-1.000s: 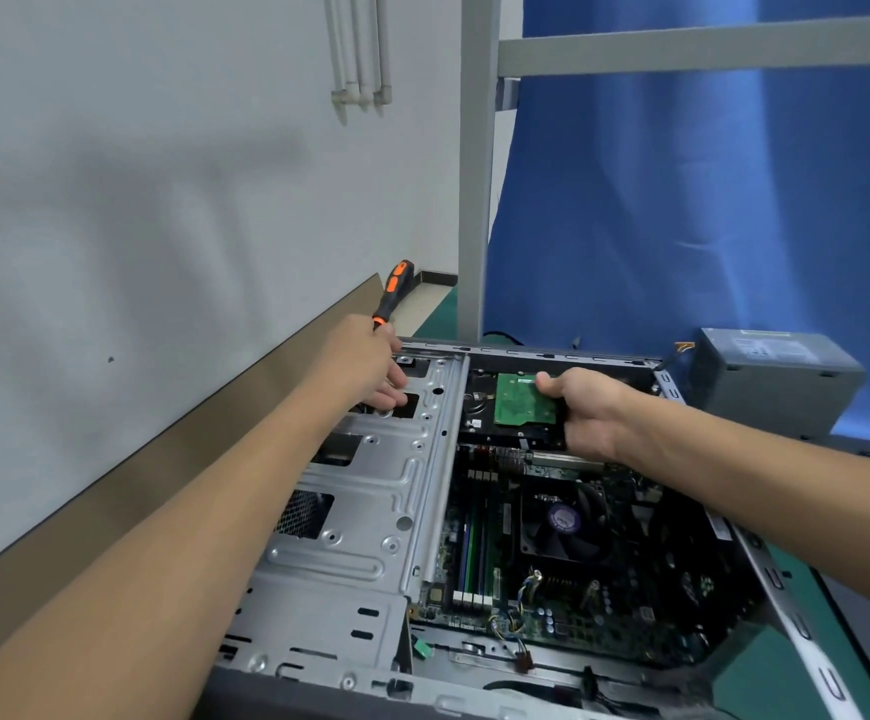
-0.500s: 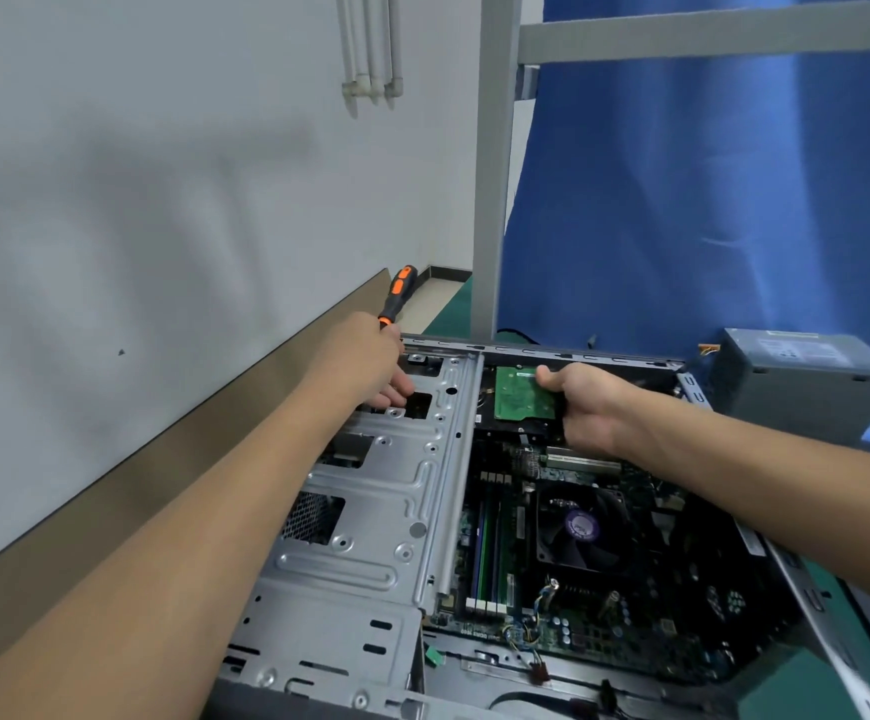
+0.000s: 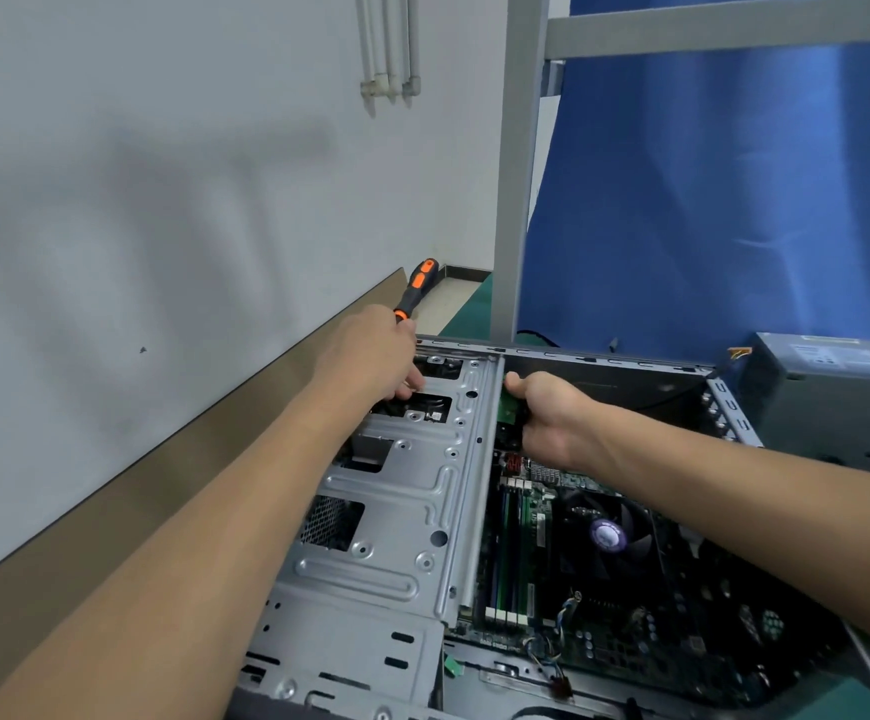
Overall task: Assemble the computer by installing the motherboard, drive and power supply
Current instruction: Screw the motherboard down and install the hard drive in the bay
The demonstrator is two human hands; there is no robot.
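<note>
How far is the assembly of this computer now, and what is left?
Done: the motherboard sits in the case, fan on it. In hand: the right hand grips the drive at the edge of the metal cage, while the left hand holds a screwdriver over the cage. Left: the drive is not yet fixed, and the power supply stands outside the case, to the right.

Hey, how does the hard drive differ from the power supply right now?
The hard drive sits inside the case, beside the metal cage; the power supply stands outside, past the case's right wall. The right hand grips the hard drive; no hand touches the power supply. The hard drive shows only a green sliver; the power supply is a plainly visible grey box.
</note>
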